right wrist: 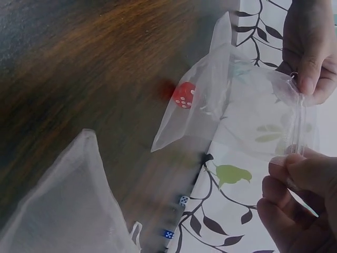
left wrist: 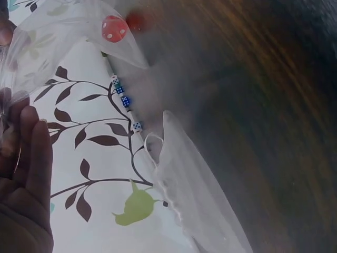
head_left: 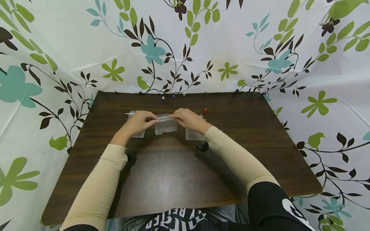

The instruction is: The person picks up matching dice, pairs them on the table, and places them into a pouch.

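Sheer pouch (head_left: pixel 166 126), pinched at both top corners by left hand (head_left: pixel 136 123) and right hand (head_left: pixel 191 120) over the far half of the table (head_left: pixel 162 175), between left pouch (head_left: pixel 139 134) and right pouch (head_left: pixel 194 135), apparently hung upright to hold a red die (right wrist: pixel 184 95) low inside.

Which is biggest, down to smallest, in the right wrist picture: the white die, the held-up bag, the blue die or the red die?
1. held-up bag
2. red die
3. white die and blue die: too alike to rank
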Demonstrator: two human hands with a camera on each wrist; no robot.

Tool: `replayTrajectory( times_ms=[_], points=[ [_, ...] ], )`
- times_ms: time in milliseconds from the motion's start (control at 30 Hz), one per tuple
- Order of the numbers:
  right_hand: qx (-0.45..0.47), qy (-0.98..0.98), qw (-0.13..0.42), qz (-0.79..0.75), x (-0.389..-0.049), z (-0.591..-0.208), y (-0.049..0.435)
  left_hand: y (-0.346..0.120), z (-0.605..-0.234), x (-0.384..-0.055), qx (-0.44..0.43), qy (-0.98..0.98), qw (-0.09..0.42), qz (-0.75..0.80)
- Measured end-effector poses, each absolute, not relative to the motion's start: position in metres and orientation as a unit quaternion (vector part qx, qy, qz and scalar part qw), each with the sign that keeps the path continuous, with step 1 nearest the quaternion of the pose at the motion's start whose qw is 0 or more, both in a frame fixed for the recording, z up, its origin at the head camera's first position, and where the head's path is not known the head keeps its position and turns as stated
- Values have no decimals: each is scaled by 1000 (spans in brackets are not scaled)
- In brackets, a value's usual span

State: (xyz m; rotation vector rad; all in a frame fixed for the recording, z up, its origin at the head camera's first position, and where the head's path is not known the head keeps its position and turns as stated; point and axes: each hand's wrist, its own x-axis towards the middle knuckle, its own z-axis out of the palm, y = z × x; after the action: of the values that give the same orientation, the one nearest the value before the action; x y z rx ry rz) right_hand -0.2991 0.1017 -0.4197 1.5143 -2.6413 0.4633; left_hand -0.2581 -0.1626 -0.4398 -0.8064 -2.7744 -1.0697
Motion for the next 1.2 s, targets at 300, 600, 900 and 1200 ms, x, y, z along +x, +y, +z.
replayTrajectory(
  times_ms=[300, 600, 900, 1200],
  points=[
    [496, -849, -1, 184, -300, -423, 105, -164, -440, -259, -262, -899, 28, -349],
    [462, -838, -11, 289, -306, -425, 121, -164, -441, -258, -264, -903, 31, -338],
    [365, -878, 15, 310, -332, -423, 156, -165, -440, -257, -263, -900, 30, -346],
    [253, -901, 6, 352, -369, -443, 201, -166, -444, -262, -277, -902, 51, -327]
  ],
)
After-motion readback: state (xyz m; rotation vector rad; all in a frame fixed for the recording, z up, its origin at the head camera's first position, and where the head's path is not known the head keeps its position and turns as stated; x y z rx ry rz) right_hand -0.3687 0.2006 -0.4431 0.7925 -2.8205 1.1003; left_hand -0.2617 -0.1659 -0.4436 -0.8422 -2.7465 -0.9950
